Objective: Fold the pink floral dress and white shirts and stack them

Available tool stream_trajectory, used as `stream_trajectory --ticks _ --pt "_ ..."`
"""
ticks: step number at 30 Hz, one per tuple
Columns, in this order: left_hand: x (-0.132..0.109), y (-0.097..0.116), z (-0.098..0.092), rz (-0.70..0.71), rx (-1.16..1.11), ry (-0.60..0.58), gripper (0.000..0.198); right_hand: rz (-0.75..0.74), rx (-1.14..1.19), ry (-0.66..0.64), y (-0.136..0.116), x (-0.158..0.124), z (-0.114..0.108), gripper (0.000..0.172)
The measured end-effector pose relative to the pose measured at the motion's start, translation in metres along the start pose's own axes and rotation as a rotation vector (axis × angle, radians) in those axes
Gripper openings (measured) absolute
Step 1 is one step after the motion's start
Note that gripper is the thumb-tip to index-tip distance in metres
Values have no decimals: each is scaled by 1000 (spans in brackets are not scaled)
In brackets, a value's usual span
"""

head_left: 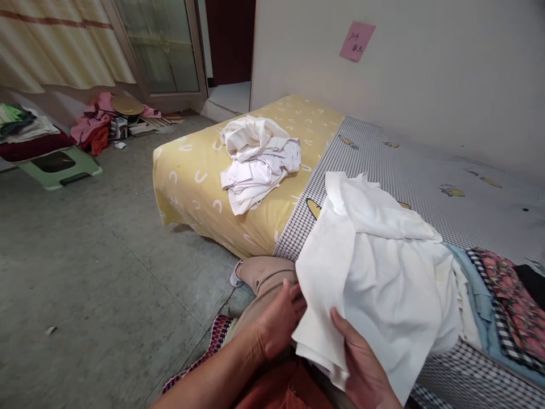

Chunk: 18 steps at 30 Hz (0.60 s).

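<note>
A white shirt point(383, 272) is spread over the near edge of the bed, its folded front strip hanging toward my lap. My right hand point(361, 360) grips the lower part of that strip, thumb on top and fingers underneath. My left hand point(279, 318) is at the strip's left edge, thumb raised apart from the fingers. Its fingertips are at the cloth and partly hidden by it, with no grip showing. Farther up the bed lies a crumpled pile of pale clothes: a white garment point(251, 136) behind a light shirt with a buttoned cuff point(259, 173).
The bed has a yellow cover point(183, 176) and a checked grey sheet point(370, 145). Folded clothes point(511, 301) lie at the right, beside the white shirt. A green stool point(59, 165) bearing clothes stands on the floor at left, near a heap of pink cloth point(93, 119).
</note>
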<state>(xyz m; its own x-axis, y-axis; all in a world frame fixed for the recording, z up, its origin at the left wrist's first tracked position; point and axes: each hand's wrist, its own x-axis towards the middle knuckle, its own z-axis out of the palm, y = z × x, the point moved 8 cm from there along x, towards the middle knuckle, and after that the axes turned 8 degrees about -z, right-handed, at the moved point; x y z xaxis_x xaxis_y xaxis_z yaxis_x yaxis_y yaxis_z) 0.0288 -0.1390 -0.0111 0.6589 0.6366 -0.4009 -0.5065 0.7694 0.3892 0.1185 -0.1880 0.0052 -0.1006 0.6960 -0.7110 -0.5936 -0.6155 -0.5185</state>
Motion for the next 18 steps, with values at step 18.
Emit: stream_trajectory --ticks 18 --pt "-37 -25 -26 84 83 397 57 -217 -276 -71 7 3 6 67"
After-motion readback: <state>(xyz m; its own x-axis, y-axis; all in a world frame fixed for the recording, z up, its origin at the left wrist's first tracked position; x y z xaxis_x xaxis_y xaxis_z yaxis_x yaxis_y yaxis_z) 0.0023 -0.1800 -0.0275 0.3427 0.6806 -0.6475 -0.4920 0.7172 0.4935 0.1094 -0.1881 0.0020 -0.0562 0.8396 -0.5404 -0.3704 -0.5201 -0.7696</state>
